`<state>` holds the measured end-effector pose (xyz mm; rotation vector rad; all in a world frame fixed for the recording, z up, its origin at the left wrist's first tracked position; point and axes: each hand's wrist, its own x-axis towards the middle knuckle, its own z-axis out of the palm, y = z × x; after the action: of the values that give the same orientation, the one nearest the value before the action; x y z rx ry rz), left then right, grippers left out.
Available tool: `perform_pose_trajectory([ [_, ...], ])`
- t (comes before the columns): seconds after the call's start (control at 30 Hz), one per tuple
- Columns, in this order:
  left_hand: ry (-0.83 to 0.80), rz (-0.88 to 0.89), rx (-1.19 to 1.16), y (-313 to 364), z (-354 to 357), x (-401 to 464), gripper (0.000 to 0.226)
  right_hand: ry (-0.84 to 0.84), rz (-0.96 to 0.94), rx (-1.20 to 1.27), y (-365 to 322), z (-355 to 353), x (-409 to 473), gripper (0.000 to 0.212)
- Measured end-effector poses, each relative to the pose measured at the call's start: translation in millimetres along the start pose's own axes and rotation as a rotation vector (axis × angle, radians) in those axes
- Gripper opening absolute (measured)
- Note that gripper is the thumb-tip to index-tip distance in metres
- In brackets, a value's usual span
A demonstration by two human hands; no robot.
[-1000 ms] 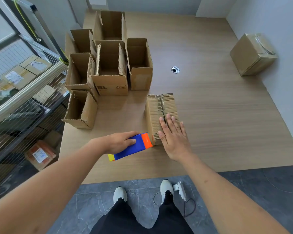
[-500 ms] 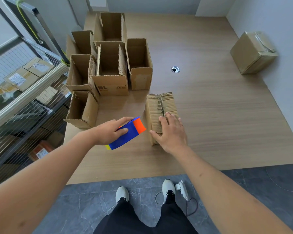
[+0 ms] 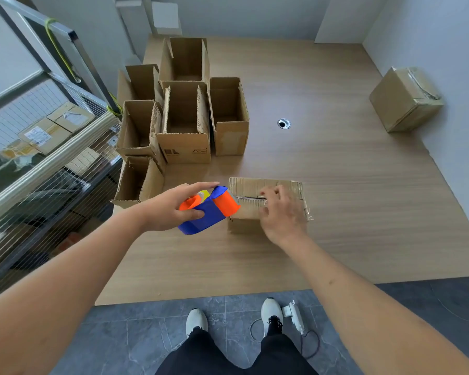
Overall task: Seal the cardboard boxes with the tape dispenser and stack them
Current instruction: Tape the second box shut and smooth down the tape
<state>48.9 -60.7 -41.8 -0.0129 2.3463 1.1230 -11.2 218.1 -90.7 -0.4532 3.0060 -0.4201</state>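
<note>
While the closed box sits near the front edge of the table, its flap seam runs left to right across the top, and that line is what the tape pass turns on.

My right hand rests on the box top, fingers curled down over the seam near its middle, pressing the flaps shut. It is on the box; the left is only just beside it.

My left hand grips the tape dispenser, blue body with orange roller end. That roller end touches or nearly touches the left top edge of the box, right at the seam's left end. I cannot tell whether tape has caught on the cardboard.

Judgement: the seam's long axis leads away from the dispenser to the right, so the pull goes that way, straight under my right hand, which would have to lift or slide clear.

Further out: a cluster of open boxes stands at the back left of the table, unsealed. One sealed box lies well apart at the far right by the wall. A wire rack flanks the left.
</note>
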Motion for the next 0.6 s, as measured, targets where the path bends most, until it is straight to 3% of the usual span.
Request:
perform_pose_trajectory([
  [0.13,-0.049,-0.002,0.012,-4.6,-2.3,-2.8,0.074,-0.173,0.106,-0.137,-25.8,21.3,-3.5,0.075],
  [0.33,-0.068,0.01,-0.018,-9.9,-4.5,-3.1,0.079,-0.288,0.044,-0.074,-19.4,27.0,-5.3,0.077],
  [0.4,-0.053,0.037,-0.046,-10.5,-3.6,-4.2,0.079,-0.305,0.023,-0.061,-17.0,25.3,-4.8,0.088],
  [0.47,-0.03,0.06,-0.084,-11.8,-2.5,-5.5,0.079,-0.281,0.022,-0.065,-17.6,25.5,-3.6,0.097],
  [0.6,-0.014,0.067,-0.122,-14.6,-2.1,-9.0,0.08,-0.188,-0.05,-0.11,-20.5,29.4,-6.5,0.091],
])
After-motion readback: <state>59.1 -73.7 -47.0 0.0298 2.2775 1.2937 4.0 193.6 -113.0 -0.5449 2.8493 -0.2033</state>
